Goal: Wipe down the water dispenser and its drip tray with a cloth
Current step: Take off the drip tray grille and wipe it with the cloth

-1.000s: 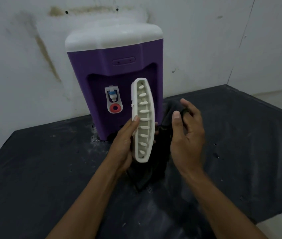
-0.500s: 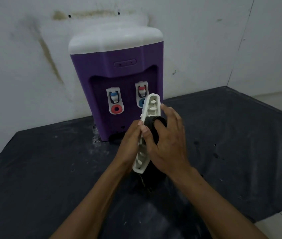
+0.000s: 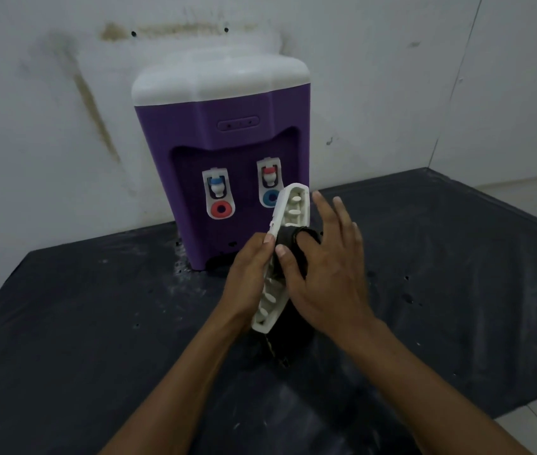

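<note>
A purple water dispenser (image 3: 224, 133) with a white top and two taps stands against the wall on a dark table. In front of it my left hand (image 3: 249, 274) grips the white slotted drip tray (image 3: 291, 208), held upright on its end. A black cloth (image 3: 293, 244) is wrapped over the tray's middle, and its tail hangs down below the tray. My right hand (image 3: 322, 274) holds the cloth against the tray with thumb and forefinger, the other fingers stretched out.
The dark table covering (image 3: 96, 323) carries white dust and specks near the dispenser's base. A stained white wall (image 3: 47, 126) rises behind. The table's right edge (image 3: 523, 402) borders pale floor tiles at the lower right.
My right hand has come in from beside the tray and laid the cloth over its middle. The tray has tilted and dropped, uncovering the right tap.
</note>
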